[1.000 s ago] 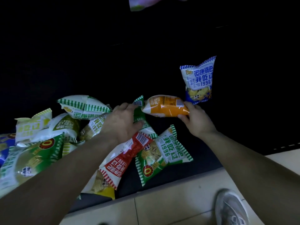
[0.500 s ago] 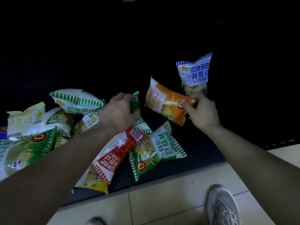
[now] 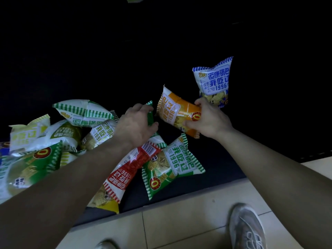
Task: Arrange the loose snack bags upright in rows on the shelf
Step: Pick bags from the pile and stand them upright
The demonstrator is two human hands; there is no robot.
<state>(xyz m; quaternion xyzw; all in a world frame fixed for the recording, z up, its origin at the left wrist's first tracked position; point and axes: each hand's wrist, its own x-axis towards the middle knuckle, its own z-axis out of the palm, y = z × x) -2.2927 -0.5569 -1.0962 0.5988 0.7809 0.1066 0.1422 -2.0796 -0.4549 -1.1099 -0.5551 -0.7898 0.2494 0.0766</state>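
The right hand (image 3: 210,121) grips the orange bag (image 3: 177,114) by one end, fingers curled over its upper corner and thumb pinching below a red circle logo. The bag juts leftward from those fingers, tilted and puffed, with a white band and striped seams.

Just beyond the right fingertips stands a blue bag (image 3: 213,81), upright; whether it touches the knuckles cannot be told. The left hand (image 3: 136,126) curls its fingers over a green-edged bag (image 3: 150,114), thumb beneath it. The striped corner shows between fingers and thumb, close to the orange bag's left seam.

Below the left wrist a red bag (image 3: 133,168) and a green bag (image 3: 170,164) lie flat, and a heap (image 3: 59,137) of green and yellow bags spreads left of the left fingers.

Past both sets of fingertips the dark shelf (image 3: 215,159) runs deep, and it is bare right of the right fingers. Its front edge passes under the forearms, with pale floor tiles (image 3: 179,221) and a grey shoe (image 3: 246,229) nearer the person.

The blue bag reads "运康锅巴 我吃过 1996". "1996" runs sideways on the orange and green bags and upside down on the red one, which shows a barcode.
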